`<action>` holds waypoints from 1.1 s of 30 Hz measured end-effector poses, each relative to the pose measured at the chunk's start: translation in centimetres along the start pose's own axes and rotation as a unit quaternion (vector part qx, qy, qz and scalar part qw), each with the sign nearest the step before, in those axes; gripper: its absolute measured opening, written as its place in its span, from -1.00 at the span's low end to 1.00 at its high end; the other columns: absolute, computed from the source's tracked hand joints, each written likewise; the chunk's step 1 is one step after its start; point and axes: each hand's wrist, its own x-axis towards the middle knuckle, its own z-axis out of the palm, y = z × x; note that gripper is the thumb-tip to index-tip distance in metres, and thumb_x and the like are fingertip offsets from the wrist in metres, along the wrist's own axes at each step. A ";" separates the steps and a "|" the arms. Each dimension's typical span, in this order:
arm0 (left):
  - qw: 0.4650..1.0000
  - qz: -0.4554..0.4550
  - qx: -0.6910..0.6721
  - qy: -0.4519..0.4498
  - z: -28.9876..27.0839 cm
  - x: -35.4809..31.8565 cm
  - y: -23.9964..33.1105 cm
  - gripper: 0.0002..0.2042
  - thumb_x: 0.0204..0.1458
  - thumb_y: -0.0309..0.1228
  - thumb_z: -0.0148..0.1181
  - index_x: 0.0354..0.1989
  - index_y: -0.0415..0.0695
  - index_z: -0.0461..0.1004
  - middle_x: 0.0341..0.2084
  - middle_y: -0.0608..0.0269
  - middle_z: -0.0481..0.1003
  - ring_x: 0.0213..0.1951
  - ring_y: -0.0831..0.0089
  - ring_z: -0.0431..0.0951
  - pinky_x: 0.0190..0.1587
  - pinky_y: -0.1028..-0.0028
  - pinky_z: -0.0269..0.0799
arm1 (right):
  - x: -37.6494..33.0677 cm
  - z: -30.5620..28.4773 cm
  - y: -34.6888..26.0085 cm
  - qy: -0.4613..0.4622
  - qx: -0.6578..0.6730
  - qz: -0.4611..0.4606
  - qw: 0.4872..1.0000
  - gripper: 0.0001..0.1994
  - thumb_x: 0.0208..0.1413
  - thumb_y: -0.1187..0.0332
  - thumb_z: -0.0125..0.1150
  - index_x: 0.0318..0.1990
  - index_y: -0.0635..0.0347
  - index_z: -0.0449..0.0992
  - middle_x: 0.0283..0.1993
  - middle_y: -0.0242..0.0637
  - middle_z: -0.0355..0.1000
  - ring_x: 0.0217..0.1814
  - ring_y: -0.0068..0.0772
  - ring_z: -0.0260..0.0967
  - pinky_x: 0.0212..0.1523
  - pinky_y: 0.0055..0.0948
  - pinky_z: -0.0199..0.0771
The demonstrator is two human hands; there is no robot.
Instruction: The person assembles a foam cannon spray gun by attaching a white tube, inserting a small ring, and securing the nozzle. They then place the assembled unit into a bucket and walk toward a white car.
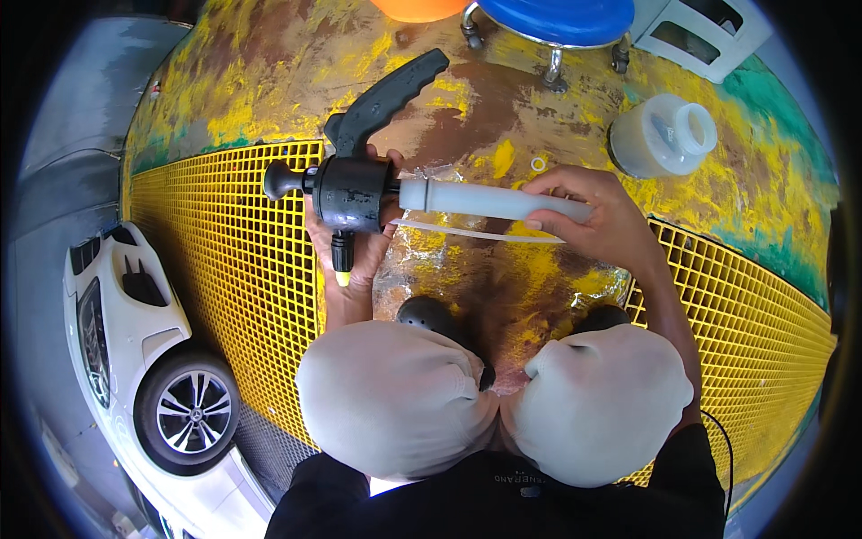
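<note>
A black pump sprayer head (348, 192) lies sideways across my left hand (366, 260), whose fingers wrap round its body from behind and below. Its grooved handle slants up to the right, a round plunger knob points left, and a yellow-tipped nozzle hangs down. From the head's right side runs a whitish pump cylinder (476, 199). My right hand (588, 211) pinches the cylinder's far end between thumb and fingers. A thin clear tube (476, 235) runs just below the cylinder. The translucent sprayer bottle (660, 136) stands uncapped on the floor, beyond my right hand.
A small white ring (538, 164) lies on the paint-worn floor. Yellow grating (242, 260) spans the left, with more grating (736, 314) at right. A white car (135, 332) stands at left. A blue stool (561, 20), an orange object (417, 7) and a white crate (700, 36) are at the far side.
</note>
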 end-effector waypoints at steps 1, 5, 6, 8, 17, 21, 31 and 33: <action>1.000 0.022 -0.001 0.004 0.1 0.0 0.1 -0.44 0.15 -0.13 0.11 0.22 -0.28 0.30 0.15 -0.26 0.30 -0.11 0.24 0.35 -0.35 0.45 0.30 | -0.2 0.1 0.1 0.004 -0.009 0.003 1.000 -0.75 0.04 0.44 0.38 -0.12 0.27 0.55 -0.22 -0.29 0.56 -0.23 -0.54 0.49 -0.16 -0.50 0.47; 1.000 0.003 -0.002 -0.015 0.2 -0.4 1.7 -0.43 0.10 -0.01 0.20 0.17 -0.15 0.38 0.19 -0.02 0.35 0.30 0.01 0.18 -0.29 0.35 0.37 | -1.6 -1.6 0.7 0.010 0.038 0.086 0.996 -0.73 0.03 0.47 0.38 -0.10 0.28 0.53 -0.22 -0.29 0.55 -0.20 -0.53 0.49 -0.12 -0.48 0.48; 1.000 -0.001 -0.015 -0.023 0.0 -0.4 1.7 -0.41 0.08 -0.02 0.22 0.18 -0.17 0.37 0.20 -0.02 0.33 0.31 0.02 0.17 -0.28 0.38 0.36 | -1.8 -1.8 0.8 0.011 0.045 0.045 0.998 -0.73 0.03 0.48 0.38 -0.10 0.29 0.53 -0.22 -0.29 0.55 -0.19 -0.53 0.50 -0.11 -0.48 0.49; 1.000 0.007 -0.006 -0.003 -0.4 -0.2 1.4 -0.38 0.06 -0.02 0.25 0.20 -0.19 0.35 0.21 -0.01 0.32 0.31 0.04 0.16 -0.28 0.40 0.36 | -1.7 -1.8 0.7 0.019 0.041 0.106 0.993 -0.72 0.03 0.50 0.38 -0.09 0.29 0.52 -0.21 -0.29 0.55 -0.18 -0.52 0.50 -0.10 -0.47 0.49; 1.000 -0.016 -0.019 0.002 -0.1 0.1 1.1 -0.42 0.09 -0.01 0.20 0.19 -0.14 0.37 0.23 0.00 0.30 0.27 0.03 0.23 -0.27 0.36 0.39 | 1.0 0.1 -0.6 -0.004 0.009 0.005 1.000 -0.73 0.02 0.46 0.40 -0.11 0.26 0.56 -0.24 -0.26 0.56 -0.20 -0.51 0.51 -0.13 -0.47 0.48; 0.999 0.002 -0.043 -0.017 -0.6 -0.4 2.6 -0.46 0.15 -0.12 0.14 0.19 -0.26 0.32 0.18 -0.02 0.32 0.26 0.08 0.22 -0.30 0.42 0.34 | -0.9 -2.4 0.4 -0.039 0.149 0.040 0.987 -0.72 0.07 0.51 0.32 -0.04 0.29 0.54 -0.13 -0.28 0.54 -0.19 -0.51 0.48 -0.12 -0.47 0.50; 0.984 -0.045 -0.167 -0.037 0.8 0.6 1.5 -0.50 0.15 -0.24 0.11 0.16 -0.37 0.32 0.11 -0.20 0.27 -0.28 0.40 0.27 -0.31 0.49 0.30 | -2.0 -2.2 2.9 0.227 0.432 -0.062 0.871 -0.68 0.18 0.40 0.25 0.03 0.30 0.35 0.02 0.11 0.44 -0.22 -0.13 0.59 -0.21 -0.32 0.71; 0.988 -0.035 -0.150 -0.032 1.4 0.6 1.0 -0.49 0.15 -0.23 0.12 0.16 -0.37 0.32 0.10 -0.19 0.27 -0.29 0.41 0.26 -0.31 0.50 0.31 | -0.7 -0.7 2.1 0.262 0.431 -0.078 0.860 -0.69 0.22 0.36 0.21 0.05 0.27 0.34 0.02 0.09 0.44 -0.24 -0.16 0.58 -0.25 -0.39 0.69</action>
